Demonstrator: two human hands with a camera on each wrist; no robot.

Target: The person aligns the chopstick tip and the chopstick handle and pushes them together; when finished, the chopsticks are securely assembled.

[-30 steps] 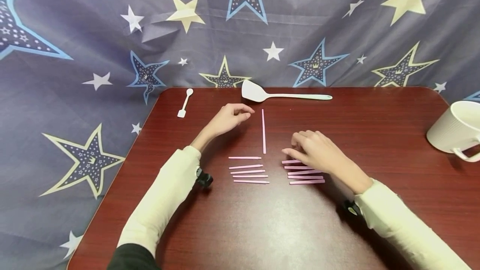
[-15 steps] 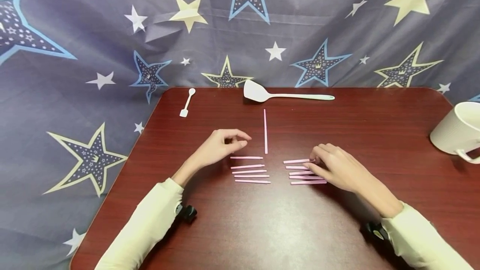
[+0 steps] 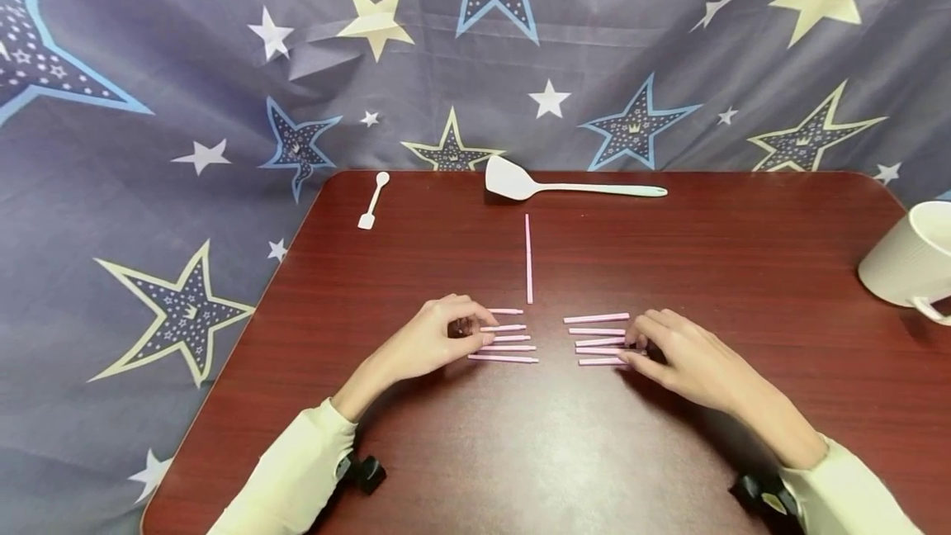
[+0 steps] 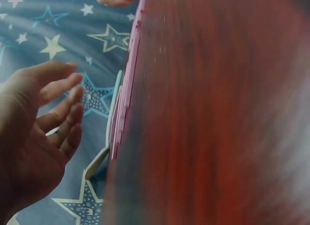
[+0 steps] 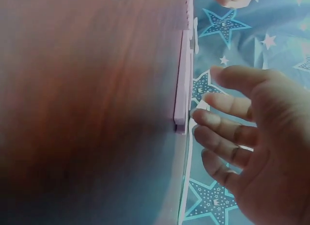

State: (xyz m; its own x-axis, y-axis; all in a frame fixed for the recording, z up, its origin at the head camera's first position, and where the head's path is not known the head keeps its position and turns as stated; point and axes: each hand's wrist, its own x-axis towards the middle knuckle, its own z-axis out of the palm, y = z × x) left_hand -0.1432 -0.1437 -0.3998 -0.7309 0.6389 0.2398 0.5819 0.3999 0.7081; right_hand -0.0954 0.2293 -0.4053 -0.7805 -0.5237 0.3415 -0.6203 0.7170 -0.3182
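Observation:
Slim pink rods lie on the table in two stacked rows. Those in the left row [image 3: 503, 359] have narrower right ends, and the right row [image 3: 597, 319] looks slightly thicker. A longer pink rod [image 3: 529, 258] lies lengthwise beyond the gap between the rows. My left hand [image 3: 427, 341] is over the outer ends of the left row, fingers loosely bent, hiding part of several rods. At the outer ends of the right row is my right hand [image 3: 698, 362], thumb and fingers apart. Both wrist views show relaxed fingers beside the rods, holding nothing.
A white spatula [image 3: 513, 180] with a pale green handle end lies along the far edge. A small white double-ended scoop [image 3: 375, 201] lies far left. On the right stands a white mug [image 3: 910, 258]. A star-patterned cloth [image 3: 416, 73] hangs behind the table.
My left hand has come back from beside the lengthwise rod to the left row. My right hand has shifted right and nearer, uncovering the right row's far rods. The rods stay put.

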